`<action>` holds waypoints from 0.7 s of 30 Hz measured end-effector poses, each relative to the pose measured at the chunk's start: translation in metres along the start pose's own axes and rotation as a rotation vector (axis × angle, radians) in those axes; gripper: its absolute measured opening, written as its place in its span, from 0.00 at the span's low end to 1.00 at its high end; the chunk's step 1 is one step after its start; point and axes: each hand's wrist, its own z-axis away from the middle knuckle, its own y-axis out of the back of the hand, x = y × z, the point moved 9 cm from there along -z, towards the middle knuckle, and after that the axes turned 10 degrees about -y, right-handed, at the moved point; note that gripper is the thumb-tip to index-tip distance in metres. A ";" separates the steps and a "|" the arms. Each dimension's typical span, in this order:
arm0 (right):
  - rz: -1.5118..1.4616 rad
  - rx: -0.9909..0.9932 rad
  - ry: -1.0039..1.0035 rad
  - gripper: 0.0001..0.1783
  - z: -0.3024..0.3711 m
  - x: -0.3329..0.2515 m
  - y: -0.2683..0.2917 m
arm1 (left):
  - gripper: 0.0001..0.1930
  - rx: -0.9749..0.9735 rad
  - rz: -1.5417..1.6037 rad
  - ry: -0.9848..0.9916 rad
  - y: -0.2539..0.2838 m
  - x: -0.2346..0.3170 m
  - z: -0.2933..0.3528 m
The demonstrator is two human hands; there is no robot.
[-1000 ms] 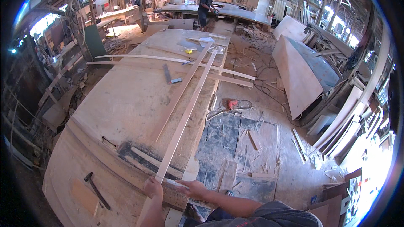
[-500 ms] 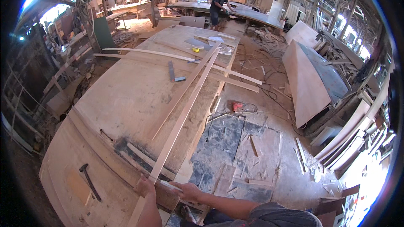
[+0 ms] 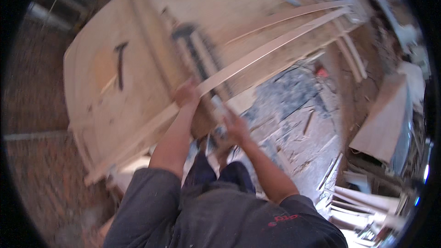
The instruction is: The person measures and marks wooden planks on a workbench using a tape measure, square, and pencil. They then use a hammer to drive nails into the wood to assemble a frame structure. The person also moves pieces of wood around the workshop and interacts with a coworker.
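A long, straight wooden strip (image 3: 275, 46) runs slantwise across a big plywood work table (image 3: 239, 2). My left hand (image 3: 187, 94) is closed around the strip near the table's front edge. In my right hand (image 3: 237, 128), the fingers wrap round a slim pale object (image 3: 219, 104); its far end lies close to the strip's edge. Blur hides what kind of object it is, and whether it touches the strip. A second, thinner strip (image 3: 285, 17) lies beyond the first one.
On the table to the left lies a hammer (image 3: 121, 64). A dark slot-like patch (image 3: 187, 41) marks the tabletop beyond my hands. Wood scraps lie on the dusty floor (image 3: 294, 92) at right, and a large panelled wooden piece (image 3: 379, 124) stands farther right. A red tool (image 3: 321, 72) sits on the floor.
My view has swung down and leftward, bringing my torso and legs into sight and blurring the picture. My left hand still grips the strip, and my right hand still holds the pale object.
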 end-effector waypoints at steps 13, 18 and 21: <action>-0.027 -0.002 0.007 0.25 0.042 -0.016 0.032 | 0.27 -0.073 -0.135 0.112 -0.010 -0.009 -0.003; -0.058 0.052 0.053 0.24 0.047 -0.013 0.034 | 0.27 -0.088 -0.141 0.095 -0.015 -0.012 -0.005; 0.010 0.007 -0.005 0.24 -0.012 -0.027 0.010 | 0.26 -0.088 -0.137 0.092 -0.009 -0.003 -0.007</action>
